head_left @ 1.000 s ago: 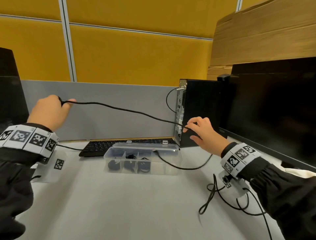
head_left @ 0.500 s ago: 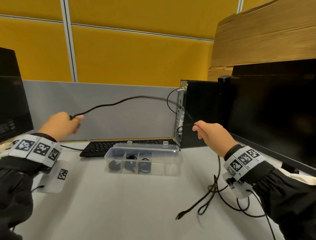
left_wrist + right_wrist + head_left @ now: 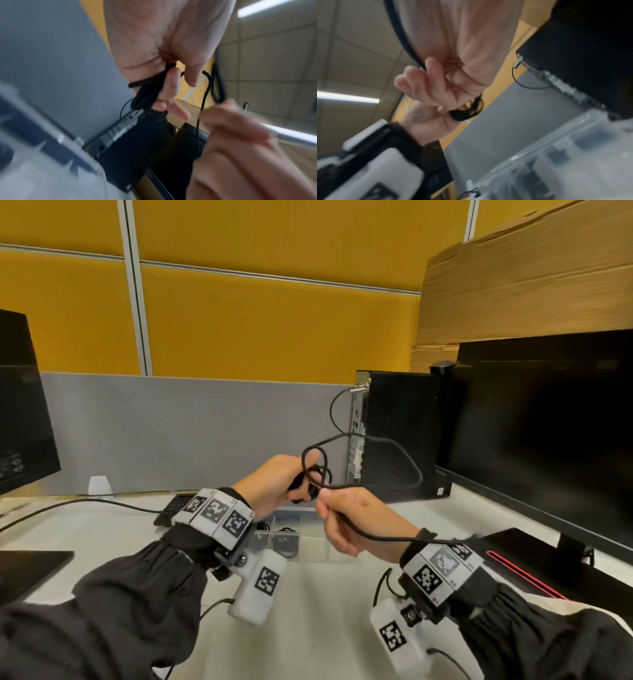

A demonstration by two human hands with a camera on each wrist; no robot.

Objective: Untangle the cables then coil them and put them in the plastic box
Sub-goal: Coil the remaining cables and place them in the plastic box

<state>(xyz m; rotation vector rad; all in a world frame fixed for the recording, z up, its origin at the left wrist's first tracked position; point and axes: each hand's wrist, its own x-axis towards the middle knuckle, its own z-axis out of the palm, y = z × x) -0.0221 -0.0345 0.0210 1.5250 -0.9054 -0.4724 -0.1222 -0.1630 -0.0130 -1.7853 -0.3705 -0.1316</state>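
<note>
My left hand (image 3: 291,484) is raised over the desk and grips several small loops of a black cable (image 3: 376,538). In the left wrist view its fingers (image 3: 169,86) curl round the bundled loops (image 3: 147,93). Just to its right, my right hand (image 3: 339,508) pinches the same cable. From there one wide loop swings out right, and the rest trails back over my right wrist. The right wrist view shows the cable (image 3: 397,31) passing that hand's fingers (image 3: 419,82). The clear plastic box (image 3: 308,546) lies below both hands, half hidden, with coiled black cables inside.
A black PC tower (image 3: 400,433) stands behind the hands, with a thin cable plugged in at its top. A large monitor (image 3: 541,433) fills the right, its base (image 3: 534,570) near my right wrist. A keyboard (image 3: 171,505) and another monitor (image 3: 20,419) sit left.
Both hands have come together above the box. The cable, stretched wide between them a second ago, is now gathered into small loops in my left hand, and its slack has risen off the desk.
</note>
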